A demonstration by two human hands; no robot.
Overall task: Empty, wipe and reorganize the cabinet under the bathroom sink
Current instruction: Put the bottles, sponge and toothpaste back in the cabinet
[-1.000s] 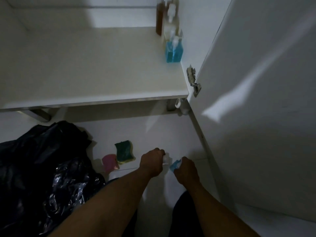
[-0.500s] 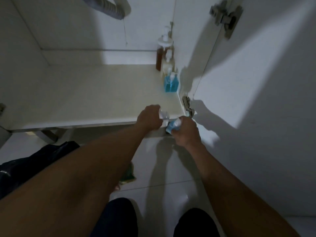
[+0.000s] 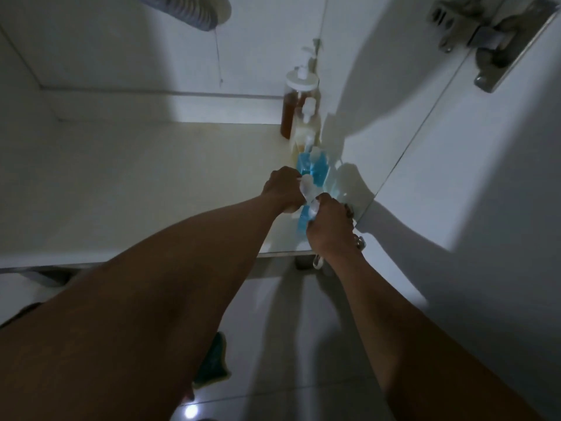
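The open cabinet door fills your right side, plain white, with a bright patch of light across it. Left of it lies the cabinet floor, a cream panel whose front edge runs under both your forearms. Below that edge the tiled floor shows between your arms. A grey ribbed drain hose comes in at the top of the view. One metal hinge sits high on the door. A lower hinge shows just beside your right wrist.

Three pump bottles stand in a row against the cabinet's right wall. The amber bottle with a white cap is furthest back. The cream bottle stands close in front of it, and the blue pump bottle is nearest you. Any print on them is too blurred to read.

A green sponge lies on the tiles, partly hidden by your left forearm.

Your hands meet over the front right corner of the cabinet floor, just in front of the blue pump bottle. Your left hand has its fingers curled round a small clear bottle with a pale top. Your right hand grips a small blue bottle, whose white nozzle pokes out above your thumb. The two small bottles are touching or nearly so, and no label on either can be made out.
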